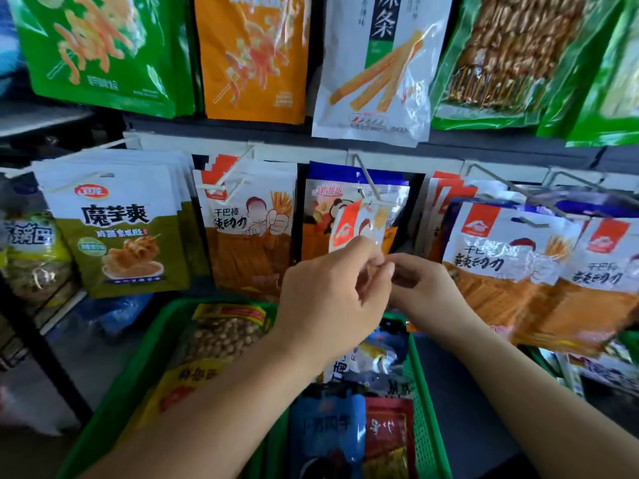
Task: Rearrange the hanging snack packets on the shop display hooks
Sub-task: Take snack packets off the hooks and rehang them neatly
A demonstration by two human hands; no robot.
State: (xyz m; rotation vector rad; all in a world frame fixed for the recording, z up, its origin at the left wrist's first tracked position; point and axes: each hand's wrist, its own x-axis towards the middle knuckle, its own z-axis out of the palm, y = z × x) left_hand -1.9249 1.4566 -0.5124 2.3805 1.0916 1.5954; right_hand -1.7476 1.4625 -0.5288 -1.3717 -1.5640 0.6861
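Observation:
A small white and orange snack packet [359, 224] hangs edge-on at the tip of a metal hook [367, 183], in front of a blue and orange packet [325, 216]. My left hand [332, 299] pinches the small packet's lower edge. My right hand [425, 292] touches the same edge from the right, fingertips meeting the left hand's. Left of this hook hang white and orange packets [249, 229] and white and olive packets [117, 229]. To the right, more white and orange packets [518, 257] hang on other hooks.
A green plastic basket [138, 368] below my arms holds several mixed snack bags. An upper row of larger packets, green [103, 50], orange [252, 57] and white [377, 67], hangs above. A dark shelf post [45, 350] stands at the left.

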